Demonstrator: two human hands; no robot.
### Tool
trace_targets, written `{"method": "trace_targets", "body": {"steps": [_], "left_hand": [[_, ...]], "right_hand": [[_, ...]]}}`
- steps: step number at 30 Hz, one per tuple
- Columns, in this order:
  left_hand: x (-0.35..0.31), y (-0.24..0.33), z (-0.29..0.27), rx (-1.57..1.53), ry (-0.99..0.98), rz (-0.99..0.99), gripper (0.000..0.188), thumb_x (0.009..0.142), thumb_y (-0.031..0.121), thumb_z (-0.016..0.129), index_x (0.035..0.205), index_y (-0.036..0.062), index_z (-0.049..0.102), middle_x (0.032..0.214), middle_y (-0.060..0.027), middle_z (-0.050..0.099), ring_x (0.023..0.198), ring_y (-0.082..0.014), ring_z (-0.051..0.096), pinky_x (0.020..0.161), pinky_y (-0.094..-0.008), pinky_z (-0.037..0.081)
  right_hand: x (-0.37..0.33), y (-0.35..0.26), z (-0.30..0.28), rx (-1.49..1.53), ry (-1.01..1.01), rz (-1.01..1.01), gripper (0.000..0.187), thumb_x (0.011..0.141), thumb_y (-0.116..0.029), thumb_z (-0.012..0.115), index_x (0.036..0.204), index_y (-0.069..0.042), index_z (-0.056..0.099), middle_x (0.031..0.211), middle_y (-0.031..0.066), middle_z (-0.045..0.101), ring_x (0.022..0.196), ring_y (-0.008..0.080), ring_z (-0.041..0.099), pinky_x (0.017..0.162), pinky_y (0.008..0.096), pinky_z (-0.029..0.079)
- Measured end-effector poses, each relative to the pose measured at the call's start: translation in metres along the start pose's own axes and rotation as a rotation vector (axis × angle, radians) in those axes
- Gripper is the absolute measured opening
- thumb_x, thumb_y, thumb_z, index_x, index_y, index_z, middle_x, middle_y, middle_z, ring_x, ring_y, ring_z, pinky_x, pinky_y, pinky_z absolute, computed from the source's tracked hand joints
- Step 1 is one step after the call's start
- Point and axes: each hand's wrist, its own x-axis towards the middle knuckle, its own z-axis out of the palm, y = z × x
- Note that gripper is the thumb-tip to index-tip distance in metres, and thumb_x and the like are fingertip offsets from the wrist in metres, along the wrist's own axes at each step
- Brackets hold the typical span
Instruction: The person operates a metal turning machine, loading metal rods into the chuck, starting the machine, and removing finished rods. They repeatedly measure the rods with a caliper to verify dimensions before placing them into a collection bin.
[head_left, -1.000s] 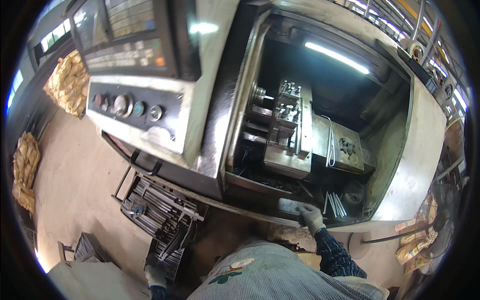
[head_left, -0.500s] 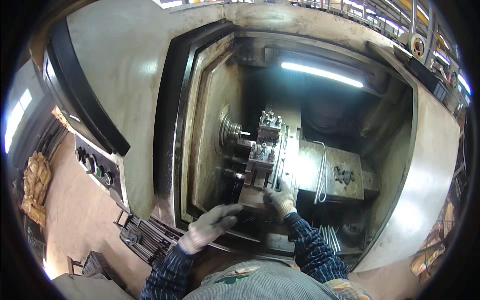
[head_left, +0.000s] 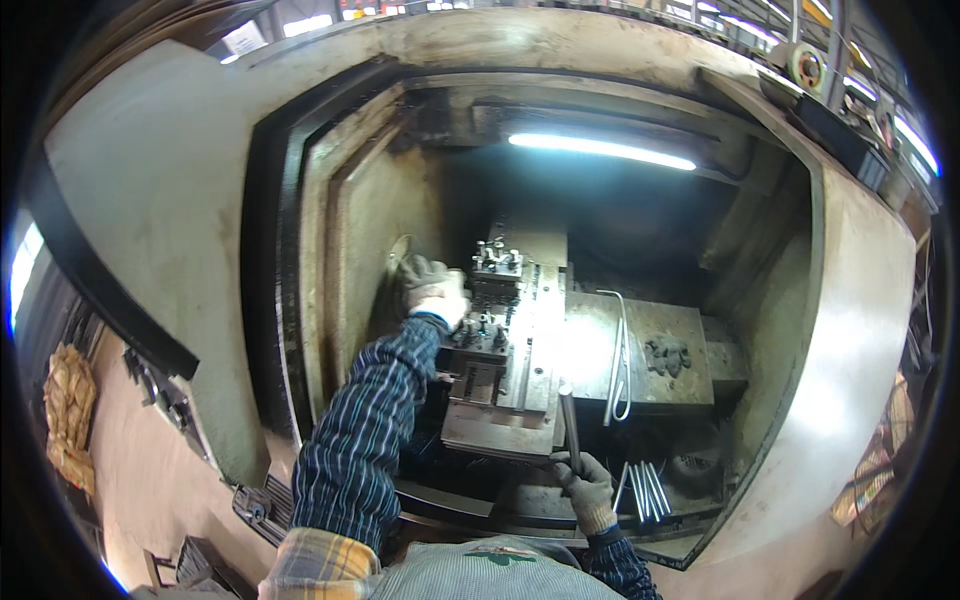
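Note:
My left hand [head_left: 436, 288], in a grey-white knitted glove, reaches into the lathe to the spindle nose on the left wall. Its fingers are curled there, and the hand hides the chuck and whatever they grip. Just right of it stand the tool posts [head_left: 497, 262] with clamping bolts, mounted on the cross slide [head_left: 540, 330]. In front of the slide my gloved right hand [head_left: 588, 492] is closed around the lower end of a grey metal rod [head_left: 570, 425], which points up and away from me.
A bent metal bar [head_left: 618, 360] and small dark pieces [head_left: 668, 355] lie on the flat cover to the right. Several shiny rods [head_left: 648, 490] rest in the tray below. The door frame [head_left: 285, 260] edges the opening at left. A lamp [head_left: 600, 150] glows above.
My left hand has moved from the front edge up to the spindle. My right hand has drawn back toward me from the slide and now grips a rod. The view has shifted.

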Motion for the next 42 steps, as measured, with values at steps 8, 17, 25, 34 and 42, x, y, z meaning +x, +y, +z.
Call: {"method": "trace_targets", "body": {"steps": [8,17,25,34,42], "left_hand": [[0.083,-0.029,0.06,0.253,-0.47,0.088,0.04,0.098,0.042,0.059,0.126,0.0166,0.074,0.136,-0.0078,0.069,0.13,-0.0326,0.061,0.112,-0.0685,0.032],[0.059,0.125,0.009,-0.147,-0.268,0.784,0.037,0.09,0.012,0.054,0.124,0.0146,0.069,0.112,-0.0151,0.074,0.105,-0.0359,0.071,0.093,-0.0456,0.056],[-0.035,0.107,-0.14,-0.586,0.367,0.688,0.033,0.096,0.011,0.064,0.128,0.0061,0.064,0.107,-0.0136,0.07,0.086,-0.0229,0.071,0.074,-0.0337,0.061],[-0.21,-0.039,-0.158,-1.952,0.573,0.435,0.047,0.097,0.007,0.057,0.143,-0.0016,0.049,0.11,-0.013,0.062,0.089,-0.0198,0.063,0.074,-0.0352,0.058],[-0.357,-0.159,-0.136,-1.876,0.938,-0.184,0.041,0.103,0.027,0.063,0.138,0.0053,0.06,0.076,0.0015,0.057,0.044,-0.006,0.033,0.038,-0.024,0.024]], "right_hand": [[-0.064,-0.015,-0.047,0.038,0.165,0.087,0.015,0.094,-0.012,0.075,0.105,-0.002,0.076,0.072,-0.0057,0.063,0.059,0.0021,0.051,0.052,0.0195,0.04],[-0.055,-0.01,-0.034,-0.075,0.224,0.077,0.022,0.095,-0.017,0.074,0.112,-0.003,0.076,0.076,-0.006,0.062,0.065,0.0043,0.053,0.058,0.023,0.043],[0.0,-0.026,-0.025,-0.203,0.245,0.132,0.031,0.103,-0.031,0.066,0.112,-0.003,0.073,0.068,-0.0065,0.055,0.059,0.0037,0.048,0.053,0.022,0.039],[0.167,-0.067,0.004,-0.415,-0.07,-0.194,0.044,0.104,-0.047,0.059,0.115,-0.008,0.076,0.069,-0.0039,0.056,0.066,0.0063,0.052,0.059,0.0261,0.043],[0.25,-0.146,0.116,-1.131,-0.2,-0.134,0.045,0.097,-0.059,0.062,0.115,-0.02,0.078,0.082,0.005,0.076,0.078,0.0198,0.072,0.074,0.0375,0.056]]}}
